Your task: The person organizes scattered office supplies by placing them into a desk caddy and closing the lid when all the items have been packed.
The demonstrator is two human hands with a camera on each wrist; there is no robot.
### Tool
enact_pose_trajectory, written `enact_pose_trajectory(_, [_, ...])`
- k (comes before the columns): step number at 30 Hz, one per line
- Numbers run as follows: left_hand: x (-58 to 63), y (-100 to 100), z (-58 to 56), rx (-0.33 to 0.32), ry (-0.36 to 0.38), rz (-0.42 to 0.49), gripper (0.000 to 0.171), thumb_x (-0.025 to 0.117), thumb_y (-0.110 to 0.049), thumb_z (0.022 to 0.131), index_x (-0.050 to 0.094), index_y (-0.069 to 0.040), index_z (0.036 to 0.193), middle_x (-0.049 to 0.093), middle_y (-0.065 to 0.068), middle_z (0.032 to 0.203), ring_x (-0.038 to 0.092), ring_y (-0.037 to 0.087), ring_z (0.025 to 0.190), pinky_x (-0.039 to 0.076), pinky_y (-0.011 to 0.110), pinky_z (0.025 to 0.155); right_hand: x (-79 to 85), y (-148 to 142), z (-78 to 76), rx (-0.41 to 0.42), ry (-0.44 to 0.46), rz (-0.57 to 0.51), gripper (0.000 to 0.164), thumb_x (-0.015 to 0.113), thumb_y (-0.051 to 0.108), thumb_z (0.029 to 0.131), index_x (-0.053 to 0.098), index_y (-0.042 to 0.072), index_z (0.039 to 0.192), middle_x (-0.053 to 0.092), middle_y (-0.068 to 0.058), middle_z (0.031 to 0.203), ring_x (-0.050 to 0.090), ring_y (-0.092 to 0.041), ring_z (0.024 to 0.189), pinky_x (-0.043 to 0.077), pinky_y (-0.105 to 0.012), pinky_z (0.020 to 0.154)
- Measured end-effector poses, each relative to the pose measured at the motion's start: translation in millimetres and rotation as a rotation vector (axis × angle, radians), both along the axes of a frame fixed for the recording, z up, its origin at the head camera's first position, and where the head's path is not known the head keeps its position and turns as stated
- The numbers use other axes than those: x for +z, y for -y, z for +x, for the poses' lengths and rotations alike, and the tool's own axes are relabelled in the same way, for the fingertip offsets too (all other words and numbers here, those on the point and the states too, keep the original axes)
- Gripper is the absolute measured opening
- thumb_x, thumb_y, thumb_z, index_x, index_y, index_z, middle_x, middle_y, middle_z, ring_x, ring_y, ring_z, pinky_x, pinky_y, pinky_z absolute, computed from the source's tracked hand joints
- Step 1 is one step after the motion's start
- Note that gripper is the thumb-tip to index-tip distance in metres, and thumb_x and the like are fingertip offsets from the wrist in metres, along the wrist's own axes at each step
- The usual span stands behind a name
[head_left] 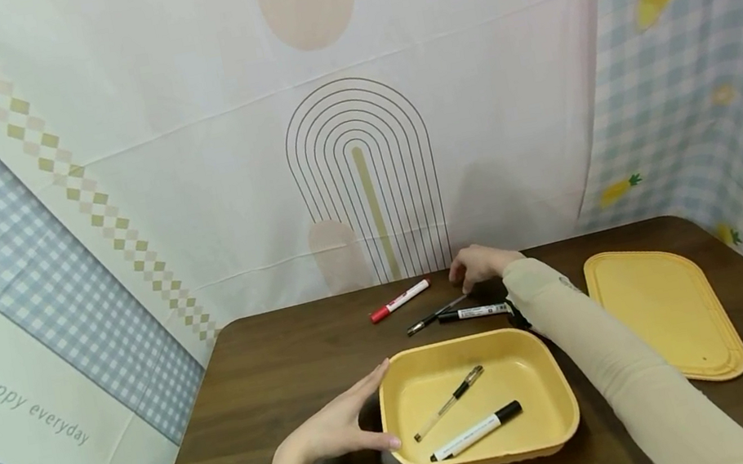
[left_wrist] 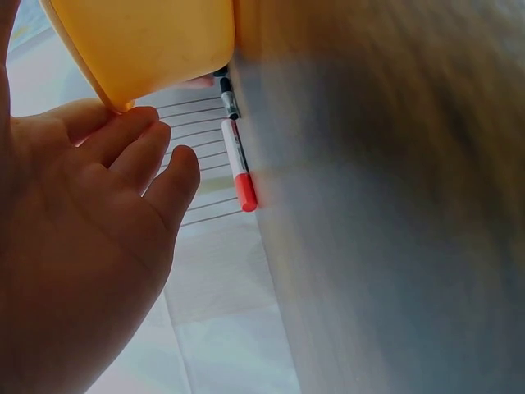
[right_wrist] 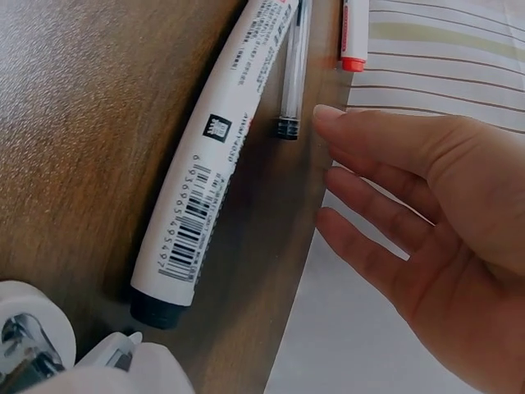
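Observation:
My left hand (head_left: 335,429) rests against the left side of a yellow plastic box (head_left: 486,459), thumb and index finger spread along its rim. Inside the box lie a clear pen with a black grip (head_left: 449,403) and a white marker with a black cap (head_left: 476,431). At the table's back edge, my right hand (head_left: 485,262) hovers with loosely bent fingers and holds nothing. Its fingertips are close to the end of another clear pen (right_wrist: 294,78). Beside that pen lie a black-capped white marker (right_wrist: 217,156) and a red-capped white marker (head_left: 399,301).
A yellow lid (head_left: 665,313) lies flat on the right side of the dark wooden table (head_left: 268,366). Behind the table hangs a patterned cloth (head_left: 218,168). My right forearm reaches past the box's right side, between it and the lid.

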State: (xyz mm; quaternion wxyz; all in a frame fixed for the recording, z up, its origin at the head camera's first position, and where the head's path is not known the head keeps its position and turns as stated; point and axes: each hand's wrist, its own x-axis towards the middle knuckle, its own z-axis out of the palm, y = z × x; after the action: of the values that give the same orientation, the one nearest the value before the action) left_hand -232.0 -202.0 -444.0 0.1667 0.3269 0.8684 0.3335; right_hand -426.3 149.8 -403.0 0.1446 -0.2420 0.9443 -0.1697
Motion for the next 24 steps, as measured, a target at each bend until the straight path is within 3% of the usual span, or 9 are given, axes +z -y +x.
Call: enact_pose_trajectory(24, [-0.1, -0.9, -1.2, 0.002, 0.011, 0.001, 0.108, 0.079, -0.052, 0.084, 0.012, -0.026, 0.164, 0.013, -0.008, 0.167, 0.020, 0.020, 0.151, 0.024, 0.052, 0.118, -12.0, 7.6, -5.8, 0.053, 0.008, 0.023, 0.024, 0.081, 0.004, 0.084, 0.075, 0.005, 0.107, 0.069, -0.006, 0.101, 0.063, -0.021, 0.094, 0.053, -0.037, 0.086])
